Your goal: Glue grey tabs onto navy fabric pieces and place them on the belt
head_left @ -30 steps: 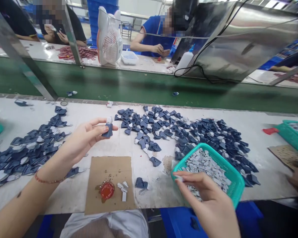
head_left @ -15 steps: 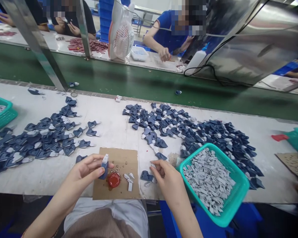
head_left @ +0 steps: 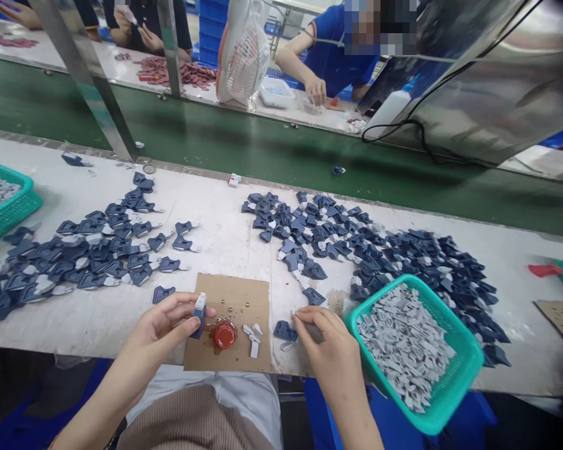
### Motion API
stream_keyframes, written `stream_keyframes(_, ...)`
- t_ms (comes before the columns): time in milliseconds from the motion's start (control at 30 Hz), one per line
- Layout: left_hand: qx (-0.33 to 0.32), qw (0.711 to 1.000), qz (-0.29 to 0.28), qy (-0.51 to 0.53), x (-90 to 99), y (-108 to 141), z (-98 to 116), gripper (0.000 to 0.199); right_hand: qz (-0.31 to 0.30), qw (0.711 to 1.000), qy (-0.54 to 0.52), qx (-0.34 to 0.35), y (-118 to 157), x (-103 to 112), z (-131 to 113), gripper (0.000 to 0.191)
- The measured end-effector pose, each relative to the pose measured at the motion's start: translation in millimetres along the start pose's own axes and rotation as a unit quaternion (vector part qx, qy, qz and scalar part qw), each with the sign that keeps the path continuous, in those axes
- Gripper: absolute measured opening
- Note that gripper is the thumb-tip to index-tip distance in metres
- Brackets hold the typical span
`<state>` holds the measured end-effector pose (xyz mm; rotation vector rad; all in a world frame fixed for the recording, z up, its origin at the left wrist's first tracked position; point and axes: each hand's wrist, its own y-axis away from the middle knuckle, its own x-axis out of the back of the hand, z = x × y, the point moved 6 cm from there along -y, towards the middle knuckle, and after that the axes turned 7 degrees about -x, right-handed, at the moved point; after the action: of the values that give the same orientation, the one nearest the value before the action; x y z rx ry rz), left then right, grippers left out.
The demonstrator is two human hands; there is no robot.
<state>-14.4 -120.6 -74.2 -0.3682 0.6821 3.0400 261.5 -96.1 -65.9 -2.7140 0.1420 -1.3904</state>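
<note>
My left hand (head_left: 162, 328) is closed, thumb against fingers, around a small dark blue plastic part with a light grey tip (head_left: 200, 306), held upright over the left side of a cardboard sheet (head_left: 194, 356). On the cardboard lie a wet-looking red round cap (head_left: 224, 335), clear droplets around it, and several loose light grey pieces (head_left: 254, 347). My right hand (head_left: 333, 344) is pinched low over the table right of the cardboard; anything tiny at its fingertips is too small to name. Beside those fingertips lies a dark blue part (head_left: 284, 330).
A green basket (head_left: 434, 426) of light grey pieces overhangs the front edge by my right forearm. Dark blue parts lie in a pile (head_left: 417, 256) at right and a spread (head_left: 89, 256) at left. Another green basket (head_left: 30, 206) stands far left. Co-workers sit beyond the green strip (head_left: 286, 150).
The view has shifted slightly, so the table appears farther right. My left hand keeps the blue part; my right hand stays pinched near the same spot. A co-worker's hand across has lowered.
</note>
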Motion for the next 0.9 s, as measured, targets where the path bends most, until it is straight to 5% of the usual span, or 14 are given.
stream_keyframes(300, -0.012, 0.999, 0.029, 0.024, 0.9, 5, 1, 0.023, -0.031, 0.999, -0.009, 0.04, -9, 6, -4, 0.009)
stream_keyframes(467, -0.022, 0.999, 0.016, 0.039, 2.9, 3, -2, 0.024, -0.049, 0.995, -0.087, 0.023, -11, 10, -35, 0.01)
stream_keyframes(667, -0.015, 0.996, 0.002, 0.091, 2.4, 3, -8, 0.023, -0.211, 0.959, -0.188, 0.021, 5, -21, -95, 0.012)
stream_keyframes(900, -0.022, 0.997, -0.007, 0.074, 6.5, 4, -7, 0.023, -0.258, 0.958, -0.121, 0.022, 6, -43, -106, 0.019)
